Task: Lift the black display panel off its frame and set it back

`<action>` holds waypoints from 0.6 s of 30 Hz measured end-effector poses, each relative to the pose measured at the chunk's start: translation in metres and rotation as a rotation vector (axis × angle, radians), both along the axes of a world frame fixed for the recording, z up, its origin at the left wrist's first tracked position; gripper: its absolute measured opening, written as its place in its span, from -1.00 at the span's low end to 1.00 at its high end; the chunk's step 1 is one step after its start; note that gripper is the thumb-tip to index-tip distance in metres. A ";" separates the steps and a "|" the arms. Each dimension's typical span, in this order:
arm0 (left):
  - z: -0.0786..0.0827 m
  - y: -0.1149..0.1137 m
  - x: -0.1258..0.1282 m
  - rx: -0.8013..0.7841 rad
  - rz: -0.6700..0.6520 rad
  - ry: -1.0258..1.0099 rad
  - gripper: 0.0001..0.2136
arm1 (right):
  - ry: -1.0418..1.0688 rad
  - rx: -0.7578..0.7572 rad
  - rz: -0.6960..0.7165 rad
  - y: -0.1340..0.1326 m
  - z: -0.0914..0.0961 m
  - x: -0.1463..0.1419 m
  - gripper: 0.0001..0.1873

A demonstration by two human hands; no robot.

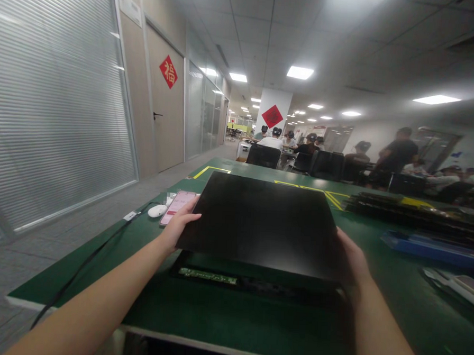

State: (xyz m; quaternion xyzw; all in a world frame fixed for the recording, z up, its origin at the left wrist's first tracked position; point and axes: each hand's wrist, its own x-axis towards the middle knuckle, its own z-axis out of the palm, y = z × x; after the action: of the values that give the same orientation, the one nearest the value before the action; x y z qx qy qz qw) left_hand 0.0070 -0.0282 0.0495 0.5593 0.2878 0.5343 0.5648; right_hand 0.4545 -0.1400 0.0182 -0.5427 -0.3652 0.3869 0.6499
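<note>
Over a green table (214, 314), the left hand (181, 223) and right hand (352, 255) gripped 1 flat black panel (258, 221) by its 2 sides, near a phone (179, 205).

Left hand (182, 225) and right hand (352, 258) gripping opposite sides of a tilted black panel (258, 221), green circuit strip (208, 275) below its near edge, green surface (166, 314), phone (179, 205) beside the left hand, dark stack (409, 217) at right, people (271, 142) beyond.

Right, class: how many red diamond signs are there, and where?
2 clearly: one sign on the door, another on the white pillar. A distant red patch is too small to identify; others may be hidden.
</note>
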 end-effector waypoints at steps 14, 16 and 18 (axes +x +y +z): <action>-0.014 0.007 0.002 0.008 0.092 0.184 -0.49 | -0.095 0.093 -0.203 -0.004 0.002 0.021 -0.61; -0.019 0.010 0.001 0.108 0.174 0.297 -0.54 | -0.131 0.117 -0.241 -0.004 0.002 0.023 -0.57; -0.022 0.012 0.000 0.173 0.217 0.399 -0.56 | -0.164 0.130 -0.304 -0.003 0.003 0.023 -0.58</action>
State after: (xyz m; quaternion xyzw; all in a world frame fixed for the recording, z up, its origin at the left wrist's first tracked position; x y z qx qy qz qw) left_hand 0.0069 -0.0164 0.0278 0.6659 0.4052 0.4933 0.3859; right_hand 0.4773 -0.1435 0.0211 -0.5781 -0.3549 0.2143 0.7028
